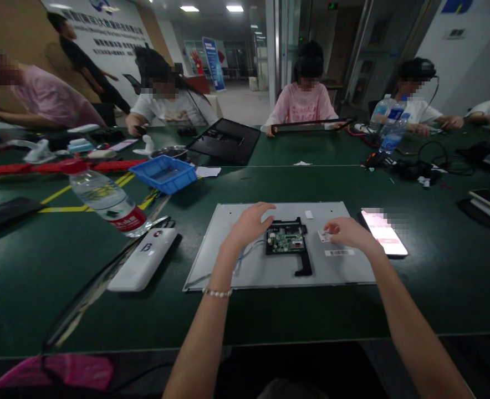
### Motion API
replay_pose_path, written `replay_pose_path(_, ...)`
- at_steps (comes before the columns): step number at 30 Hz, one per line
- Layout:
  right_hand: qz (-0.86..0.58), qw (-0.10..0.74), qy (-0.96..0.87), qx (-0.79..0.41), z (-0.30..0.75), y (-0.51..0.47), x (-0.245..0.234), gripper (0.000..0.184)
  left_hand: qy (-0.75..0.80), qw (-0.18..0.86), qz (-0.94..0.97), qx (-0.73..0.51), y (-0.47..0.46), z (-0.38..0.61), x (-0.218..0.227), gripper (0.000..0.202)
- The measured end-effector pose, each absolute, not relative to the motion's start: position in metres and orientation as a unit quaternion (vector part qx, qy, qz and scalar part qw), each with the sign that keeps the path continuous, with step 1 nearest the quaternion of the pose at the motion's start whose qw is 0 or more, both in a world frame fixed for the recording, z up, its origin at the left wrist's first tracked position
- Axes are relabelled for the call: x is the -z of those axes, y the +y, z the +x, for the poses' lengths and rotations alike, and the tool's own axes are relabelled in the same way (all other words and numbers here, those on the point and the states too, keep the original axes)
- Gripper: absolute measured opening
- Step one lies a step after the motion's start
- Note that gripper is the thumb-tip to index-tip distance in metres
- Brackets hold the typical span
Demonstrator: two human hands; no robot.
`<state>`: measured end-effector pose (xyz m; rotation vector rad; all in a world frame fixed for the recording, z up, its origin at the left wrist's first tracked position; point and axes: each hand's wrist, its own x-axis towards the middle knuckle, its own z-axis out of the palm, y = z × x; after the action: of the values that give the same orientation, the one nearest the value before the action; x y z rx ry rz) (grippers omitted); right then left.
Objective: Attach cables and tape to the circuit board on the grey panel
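A flat light-grey panel (212,238) lies on the green table in front of me. On it sits a black plastic bracket (304,263) holding a green circuit board (284,239); thin grey wires run out to the left. My left hand (251,224) hovers at the board's left, fingers stretched and thumb apart, holding nothing I can see. My right hand (348,231) is over the panel's right side, fingertips pinched together beside a small white label (323,236). Whatever those fingertips hold is too small to make out. A barcode sticker (339,252) lies just below.
A lit phone (384,233) lies right of the panel. To the left are a white power bank (145,260), a tilted water bottle (107,199) and a blue tray (166,173). Across the table, several people sit; one holds a dark frame (311,126).
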<state>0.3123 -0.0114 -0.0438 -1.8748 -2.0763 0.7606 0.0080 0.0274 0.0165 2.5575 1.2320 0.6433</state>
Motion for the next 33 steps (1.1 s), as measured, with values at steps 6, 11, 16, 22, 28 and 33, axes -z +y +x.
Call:
replay_pose_path(6,-0.641,0.128,-0.712,-0.254,0.311,-0.012,0.043,0.025,0.349,0.198,0.901,-0.166,0.044,0.004,0.008,0.042)
replay_pose_path(11,-0.644,0.165,-0.705,-0.248,0.310,-0.012,0.042,0.021,0.344,0.268,0.883,-0.175,0.029,-0.013,0.007,0.063)
replay_pose_path(16,-0.653,0.180,-0.697,-0.238,0.309,-0.014,0.042,0.017,0.353,0.285,0.878,-0.153,0.022,-0.022,0.012,0.070)
replay_pose_path(22,-0.646,0.202,-0.726,-0.124,0.301,-0.014,0.040,0.020,0.368,0.277,0.876,-0.143,0.023,-0.024,0.020,0.082)
replay_pose_path(28,-0.563,0.238,-0.784,-0.114,0.280,-0.002,0.044,0.025,0.376,0.284,0.873,-0.126,0.028,-0.026,0.028,0.085)
replay_pose_path(33,-0.553,0.189,-0.807,-0.084,0.271,0.025,0.051,0.024,0.376,0.281,0.874,-0.125,0.029,-0.026,0.031,0.083)
